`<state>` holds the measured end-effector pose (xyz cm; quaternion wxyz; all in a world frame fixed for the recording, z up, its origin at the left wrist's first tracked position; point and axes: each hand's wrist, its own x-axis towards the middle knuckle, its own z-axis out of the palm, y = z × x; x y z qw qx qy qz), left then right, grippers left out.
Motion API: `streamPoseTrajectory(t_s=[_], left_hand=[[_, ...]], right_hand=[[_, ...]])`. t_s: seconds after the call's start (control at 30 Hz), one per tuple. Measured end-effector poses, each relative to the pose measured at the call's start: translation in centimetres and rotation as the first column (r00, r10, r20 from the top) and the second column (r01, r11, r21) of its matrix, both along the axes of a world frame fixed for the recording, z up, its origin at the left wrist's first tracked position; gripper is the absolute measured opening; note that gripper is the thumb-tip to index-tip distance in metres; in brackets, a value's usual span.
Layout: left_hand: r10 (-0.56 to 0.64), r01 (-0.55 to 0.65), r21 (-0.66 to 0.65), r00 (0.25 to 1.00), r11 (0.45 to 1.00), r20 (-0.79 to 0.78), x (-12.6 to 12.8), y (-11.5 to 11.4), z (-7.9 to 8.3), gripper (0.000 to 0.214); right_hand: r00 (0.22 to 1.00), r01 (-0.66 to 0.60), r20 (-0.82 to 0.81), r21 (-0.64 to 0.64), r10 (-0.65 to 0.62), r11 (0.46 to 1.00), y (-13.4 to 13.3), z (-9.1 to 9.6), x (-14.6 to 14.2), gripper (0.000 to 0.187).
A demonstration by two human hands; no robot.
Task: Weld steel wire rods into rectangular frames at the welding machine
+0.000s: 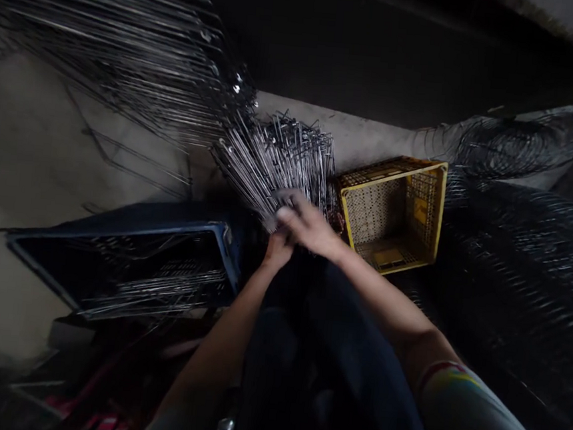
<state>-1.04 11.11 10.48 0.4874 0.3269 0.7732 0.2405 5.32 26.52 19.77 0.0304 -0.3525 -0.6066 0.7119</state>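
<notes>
A fanned bundle of thin metal wire rods stands up in front of me, its lower end gathered at my hands. My right hand is closed over the base of the bundle from the right. My left hand sits just under it, fingers wrapped round the same gathered end. The picture is smeared by motion. My dark trousers fill the space below my forearms.
A yellow perforated plastic crate lies tipped to the right of the bundle. A blue crate holding more wire pieces lies at the left. Long wire frames hang at upper left. Dark coiled wire piles up at the right.
</notes>
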Motion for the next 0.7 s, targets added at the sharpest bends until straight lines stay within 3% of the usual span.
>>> streamPoseTrajectory(t_s=[0.07, 0.1, 0.27, 0.47, 0.57, 0.7], left_hand=[[-0.012, 0.013, -0.026, 0.999, 1.0, 0.04, -0.5, 0.1, -0.1, 0.037], [-0.02, 0.021, -0.019, 0.998, 1.0, 0.065, -0.6, 0.2, -0.1, 0.037], [0.013, -0.01, -0.033, 0.995, 0.999, 0.096, -0.6, 0.3, 0.1, 0.031], [0.091, -0.089, -0.02, 0.992, 0.996, 0.085, -0.3, -0.4, 0.7, 0.028], [0.167, -0.167, -0.003, 0.985, 0.986, 0.039, -0.3, -0.6, 1.1, 0.022], [0.26, -0.26, -0.01, 0.966, 0.966, -0.007, -0.3, -0.1, 0.6, 0.025]], right_hand=[[0.989, 0.123, 0.08, 0.058, -0.127, 0.991, 0.1, -1.7, 2.2, 0.031], [0.986, 0.116, 0.105, 0.106, -0.127, 0.988, -0.2, -2.5, 3.5, 0.029], [0.975, -0.221, 0.101, 0.288, 0.2, 0.932, -3.8, -5.8, 6.8, 0.018], [0.921, -0.38, 0.233, 0.352, 0.313, 0.856, -4.9, -7.8, 6.2, 0.018], [0.942, -0.32, 0.212, 0.33, 0.26, 0.888, -5.2, -8.0, 6.4, 0.022], [0.986, -0.124, 0.144, 0.267, 0.088, 0.956, -6.4, -8.4, 6.6, 0.021]])
